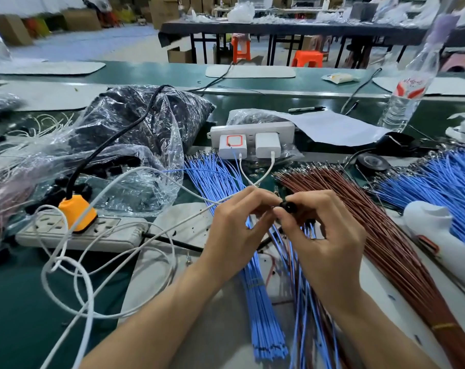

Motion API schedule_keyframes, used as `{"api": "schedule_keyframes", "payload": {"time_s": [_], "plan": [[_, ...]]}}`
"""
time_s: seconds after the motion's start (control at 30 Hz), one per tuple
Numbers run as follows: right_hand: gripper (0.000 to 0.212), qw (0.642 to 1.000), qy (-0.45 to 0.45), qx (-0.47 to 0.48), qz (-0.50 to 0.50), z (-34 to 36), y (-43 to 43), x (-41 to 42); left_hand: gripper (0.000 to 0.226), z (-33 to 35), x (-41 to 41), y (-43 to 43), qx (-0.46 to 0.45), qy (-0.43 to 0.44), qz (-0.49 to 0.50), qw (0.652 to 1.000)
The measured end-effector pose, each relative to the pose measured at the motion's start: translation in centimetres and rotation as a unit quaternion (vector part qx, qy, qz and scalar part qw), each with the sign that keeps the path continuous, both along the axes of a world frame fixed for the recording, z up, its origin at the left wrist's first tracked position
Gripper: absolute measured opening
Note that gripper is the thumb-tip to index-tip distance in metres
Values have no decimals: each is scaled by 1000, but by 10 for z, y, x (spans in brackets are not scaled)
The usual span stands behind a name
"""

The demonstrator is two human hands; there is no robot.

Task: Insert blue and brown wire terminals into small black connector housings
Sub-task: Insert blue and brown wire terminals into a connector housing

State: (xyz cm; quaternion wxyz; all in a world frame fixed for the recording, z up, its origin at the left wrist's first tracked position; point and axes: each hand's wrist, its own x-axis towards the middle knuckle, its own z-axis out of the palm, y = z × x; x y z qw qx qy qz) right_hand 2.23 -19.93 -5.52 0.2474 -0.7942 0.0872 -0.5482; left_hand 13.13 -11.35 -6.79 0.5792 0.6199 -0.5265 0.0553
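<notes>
You are working in a factory assembly hall. You are looking down at a long green workbench (151, 73) that is running right across the room, and it is carrying stock in bulk: banded bundles of blue wires (258, 302) and brown wires (386, 235), cut to matching lengths and tipped with metal terminals, and a clear plastic bag (135, 121) bulging with small black parts. A power strip (74, 233) is lying on the bench. Beyond it another long table (279, 29) is standing with orange stools (307, 58) beside it, and cardboard boxes (81, 20) are sitting along the far wall of the open floor.
</notes>
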Motion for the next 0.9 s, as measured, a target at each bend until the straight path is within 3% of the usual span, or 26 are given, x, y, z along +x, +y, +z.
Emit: {"api": "schedule_keyframes", "payload": {"time_s": [0.3,0.6,0.73,0.9], "plan": [[20,1000,-1,26,5,-1,-1,-1,4,-2,-2,0,-6,36,-25,999],[18,998,8,51,28,-3,1,1,1,-5,3,2,-10,13,-46,999],[16,998,2,56,26,-5,1,2,11,-4,4,3,-11,-2,-36,999],[18,1000,-2,26,15,-6,1,0,2,-8,6,1,0,-17,-21,1000]]}}
